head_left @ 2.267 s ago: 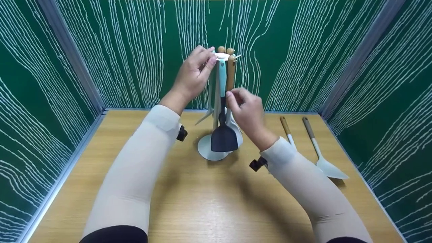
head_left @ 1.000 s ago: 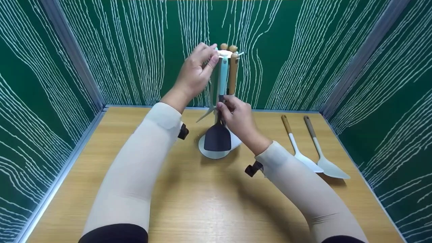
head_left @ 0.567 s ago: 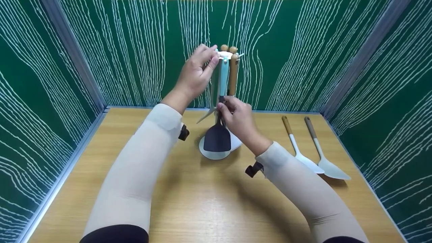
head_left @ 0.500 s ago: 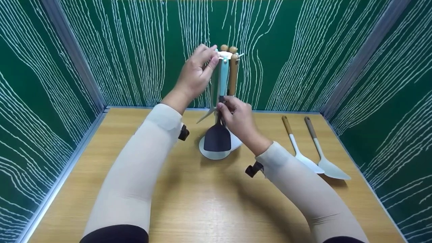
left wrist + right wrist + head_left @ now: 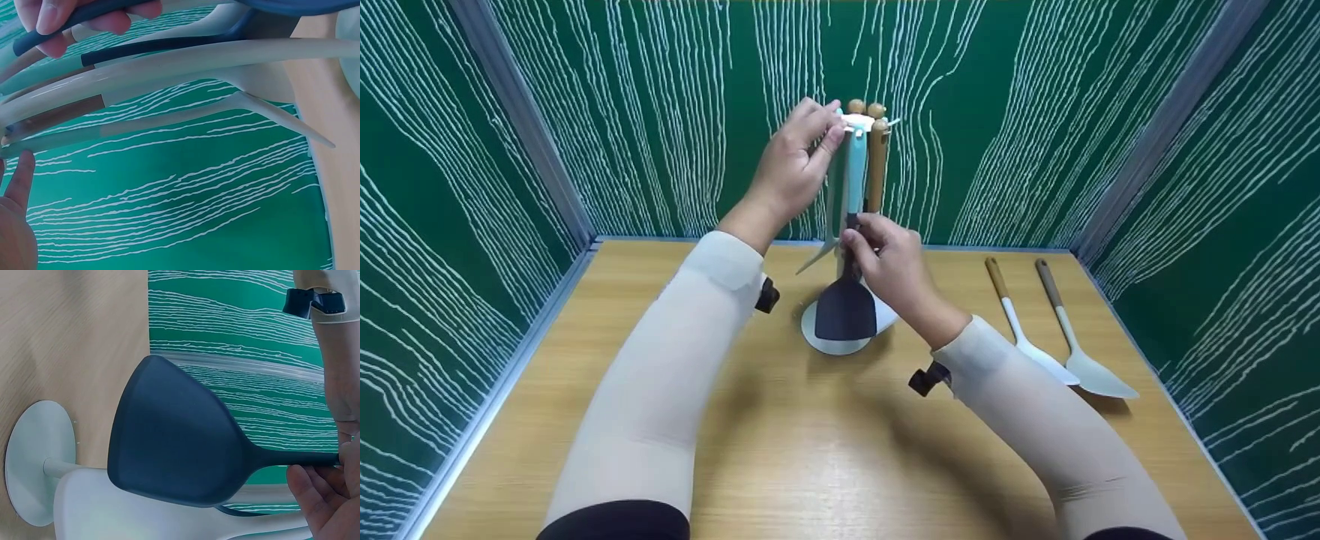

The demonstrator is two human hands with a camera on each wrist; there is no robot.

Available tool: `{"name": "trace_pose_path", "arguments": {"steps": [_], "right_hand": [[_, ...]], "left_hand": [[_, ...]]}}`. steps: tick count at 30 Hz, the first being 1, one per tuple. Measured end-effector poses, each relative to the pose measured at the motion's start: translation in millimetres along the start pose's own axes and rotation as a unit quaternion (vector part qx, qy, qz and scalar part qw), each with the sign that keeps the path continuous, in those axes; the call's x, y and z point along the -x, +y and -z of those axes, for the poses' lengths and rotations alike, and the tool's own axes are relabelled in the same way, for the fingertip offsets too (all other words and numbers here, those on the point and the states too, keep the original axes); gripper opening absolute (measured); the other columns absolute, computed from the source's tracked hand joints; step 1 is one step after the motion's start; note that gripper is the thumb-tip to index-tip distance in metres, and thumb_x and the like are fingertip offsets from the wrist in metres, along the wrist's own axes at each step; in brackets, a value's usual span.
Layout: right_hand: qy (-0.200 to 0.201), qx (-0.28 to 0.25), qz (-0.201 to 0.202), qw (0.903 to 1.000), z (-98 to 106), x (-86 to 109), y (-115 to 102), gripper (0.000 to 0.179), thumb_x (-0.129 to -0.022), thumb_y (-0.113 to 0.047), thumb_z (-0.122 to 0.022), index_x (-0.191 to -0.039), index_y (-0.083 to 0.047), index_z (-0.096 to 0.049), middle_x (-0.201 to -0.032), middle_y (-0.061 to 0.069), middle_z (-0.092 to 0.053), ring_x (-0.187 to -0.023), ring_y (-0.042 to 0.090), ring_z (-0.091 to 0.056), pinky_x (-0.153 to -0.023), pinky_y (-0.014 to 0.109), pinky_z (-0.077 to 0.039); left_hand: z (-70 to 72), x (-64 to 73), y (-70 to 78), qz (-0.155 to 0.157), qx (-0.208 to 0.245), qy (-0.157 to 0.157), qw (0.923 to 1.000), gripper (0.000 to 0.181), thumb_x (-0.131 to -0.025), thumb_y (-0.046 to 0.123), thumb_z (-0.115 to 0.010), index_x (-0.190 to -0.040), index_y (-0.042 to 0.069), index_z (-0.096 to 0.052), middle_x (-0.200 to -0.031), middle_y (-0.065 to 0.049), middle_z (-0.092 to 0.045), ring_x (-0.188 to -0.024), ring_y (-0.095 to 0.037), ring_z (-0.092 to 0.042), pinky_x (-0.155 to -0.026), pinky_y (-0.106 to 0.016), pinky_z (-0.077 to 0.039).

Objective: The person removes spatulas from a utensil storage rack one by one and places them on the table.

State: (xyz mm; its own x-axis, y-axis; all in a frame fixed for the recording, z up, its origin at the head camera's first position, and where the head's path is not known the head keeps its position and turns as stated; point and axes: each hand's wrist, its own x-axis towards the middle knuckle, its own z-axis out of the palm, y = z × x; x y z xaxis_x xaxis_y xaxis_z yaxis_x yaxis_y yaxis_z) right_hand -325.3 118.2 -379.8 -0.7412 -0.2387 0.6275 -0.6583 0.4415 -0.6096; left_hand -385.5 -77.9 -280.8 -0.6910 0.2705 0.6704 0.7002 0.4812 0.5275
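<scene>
In the head view, my left hand (image 5: 791, 161) grips the white top (image 5: 856, 120) of an upright utensil stand with its fingers and thumb. My right hand (image 5: 894, 259) pinches the dark shaft of a turner with a turquoise handle and a black blade (image 5: 846, 311). The turner is upright at the stand's front, and a white hook tip shows at the hole in its handle. Its broad blade (image 5: 180, 433) fills the middle of the right wrist view. Behind it hang several other utensils, one with a wooden handle (image 5: 877, 169). The left wrist view catches one left finger (image 5: 22, 180) touching a pale green handle.
The stand's round pale base (image 5: 816, 334) rests on the wooden table (image 5: 810, 450). Two more turners lie at the right: a white one with a wooden handle (image 5: 997, 277) and a pale green one with a brown handle (image 5: 1048, 283). Green patterned panels (image 5: 660, 112) enclose the table's back and sides.
My right hand has come down and left from beside the wooden handle to the black turner's shaft. The blade shifted left, then slightly down and back right. My left hand keeps its hold.
</scene>
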Motion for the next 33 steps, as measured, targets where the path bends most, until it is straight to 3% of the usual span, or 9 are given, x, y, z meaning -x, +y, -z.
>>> {"name": "trace_pose_path", "arguments": {"steps": [5,12,17,26,29,33], "right_hand": [[-0.01,-0.008,0.009,0.9999,7,2.9,-4,0.019,-0.115,-0.018,-0.07,-0.124,-0.002,-0.077,-0.102,0.01,-0.082,-0.08,0.017,-0.075,-0.074,0.022,-0.066],[0.008,-0.007,0.036,0.9993,24,2.0,-7,0.02,-0.115,-0.013,-0.069,-0.122,0.003,-0.076,-0.097,0.013,-0.083,-0.077,0.02,-0.078,-0.074,0.019,-0.065],[0.026,0.001,0.033,0.9991,44,-3.4,-7,0.022,-0.114,-0.012,-0.07,-0.123,0.007,-0.076,-0.099,0.018,-0.083,-0.08,0.024,-0.079,-0.073,0.017,-0.065],[0.039,0.036,-0.036,0.998,91,-16.6,-2,0.027,-0.117,-0.023,-0.066,-0.132,-0.002,-0.075,-0.107,0.012,-0.083,-0.09,0.016,-0.077,-0.08,0.017,-0.064],[0.043,0.04,-0.055,0.9967,105,-20.9,2,0.029,-0.118,-0.028,-0.064,-0.134,-0.006,-0.075,-0.109,0.01,-0.082,-0.091,0.014,-0.076,-0.082,0.016,-0.064],[0.048,0.045,-0.077,0.9949,122,-25.3,11,0.03,-0.119,-0.03,-0.062,-0.137,-0.01,-0.074,-0.11,0.01,-0.081,-0.094,0.015,-0.075,-0.083,0.018,-0.064]], "left_hand": [[0.8,1.3,0.5,0.0,0.005,0.002,1.0,0.041,-0.122,0.034,-0.051,-0.155,0.018,-0.07,-0.148,-0.007,-0.064,-0.142,-0.015,-0.061,-0.103,-0.029,-0.052],[0.2,1.8,0.9,0.004,0.008,0.002,1.0,0.04,-0.122,0.036,-0.051,-0.153,0.02,-0.071,-0.15,-0.004,-0.064,-0.157,-0.013,-0.055,-0.114,-0.028,-0.052],[-0.2,2.8,0.7,0.007,0.011,0.0,0.9999,0.042,-0.123,0.036,-0.05,-0.157,0.02,-0.068,-0.156,-0.006,-0.062,-0.153,-0.014,-0.056,-0.111,-0.026,-0.051],[-2.1,1.7,0.1,0.009,0.018,0.001,0.9998,0.039,-0.123,0.034,-0.051,-0.153,0.019,-0.07,-0.151,-0.006,-0.062,-0.143,-0.013,-0.059,-0.102,-0.024,-0.05],[-2.8,1.4,-0.1,0.01,0.012,0.002,0.9999,0.037,-0.123,0.034,-0.051,-0.15,0.019,-0.072,-0.151,-0.005,-0.062,-0.141,-0.013,-0.06,-0.105,-0.024,-0.05],[-3.5,0.9,0.6,0.008,0.006,0.002,0.9999,0.035,-0.123,0.035,-0.05,-0.143,0.018,-0.073,-0.155,-0.004,-0.061,-0.15,-0.012,-0.057,-0.111,-0.024,-0.05]]}}
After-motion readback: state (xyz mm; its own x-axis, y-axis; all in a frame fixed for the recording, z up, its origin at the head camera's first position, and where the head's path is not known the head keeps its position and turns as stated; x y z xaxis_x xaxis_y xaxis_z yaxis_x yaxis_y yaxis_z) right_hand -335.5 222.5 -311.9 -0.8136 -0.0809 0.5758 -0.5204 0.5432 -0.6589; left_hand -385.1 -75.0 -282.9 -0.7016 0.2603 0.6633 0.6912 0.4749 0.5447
